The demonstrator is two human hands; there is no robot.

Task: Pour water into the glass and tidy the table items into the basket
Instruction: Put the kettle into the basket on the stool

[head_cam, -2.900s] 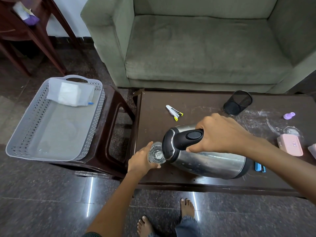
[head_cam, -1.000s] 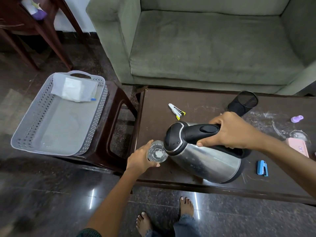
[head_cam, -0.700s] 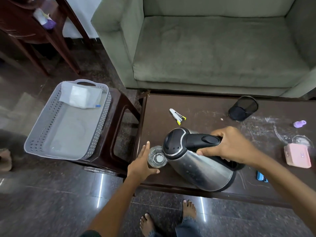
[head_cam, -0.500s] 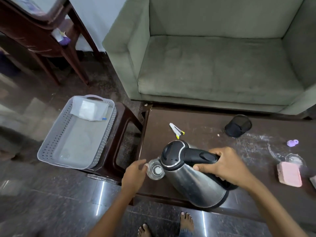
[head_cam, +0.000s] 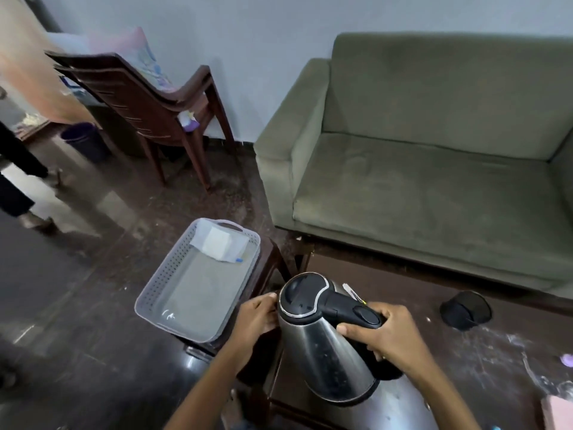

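Steel electric kettle with black lid (head_cam: 325,361) at near-left part of dark brown wooden table (head_cam: 459,361), slightly tilted; right hand (head_cam: 392,338) wrapped tight round black handle (head_cam: 350,308). Left hand (head_cam: 255,316) against kettle's left side, fingers bent; whether it grips anything cannot be told. Grey perforated plastic basket (head_cam: 155,293) on dark stool (head_cam: 273,259) just left of table, white folded packet (head_cam: 218,243) at far end. Black mesh cup (head_cam: 465,310) on its side, further right on table

steel kettle (head_cam: 328,352), black lid + handle, leaning a bit, lower centre. grey perforated basket (head_cam: 161,283) just left, white packet (head_cam: 218,243) inside. black mesh cup (head_cam: 465,310) tipped over, right.
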